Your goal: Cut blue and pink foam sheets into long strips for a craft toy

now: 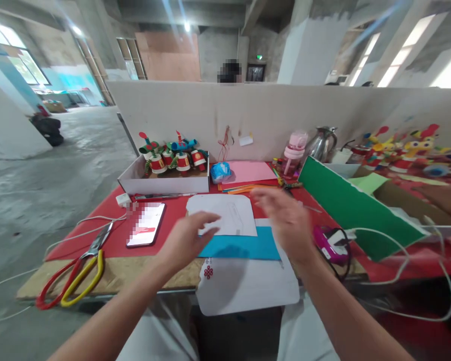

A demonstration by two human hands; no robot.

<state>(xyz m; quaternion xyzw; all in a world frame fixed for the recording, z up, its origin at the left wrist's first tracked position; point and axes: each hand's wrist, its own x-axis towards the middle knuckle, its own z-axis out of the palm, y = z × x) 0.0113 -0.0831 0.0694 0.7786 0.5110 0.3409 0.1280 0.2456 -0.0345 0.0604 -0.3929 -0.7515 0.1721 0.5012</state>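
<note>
My left hand (190, 238) hovers by the left side of a white sheet with a faint line drawing (231, 213), thumb and fingers apart and nothing between them. On the sheet's right, my right hand (287, 220) is raised with its fingers stretched out, a little blurred and holding nothing I can see. Under the drawing lies a strip of blue paper (244, 248). Below that, a larger white sheet with a red knot pattern (244, 288) juts past the table's front edge. Whether either hand touches the paper is hard to tell.
Large scissors with red and yellow handles (84, 268) and a lit phone (146, 225) lie at left. Behind stand a white box (165, 184) of paper figures and pink paper (251, 171). At right are a purple power strip (332, 245), cables and a green-sided box (353, 205).
</note>
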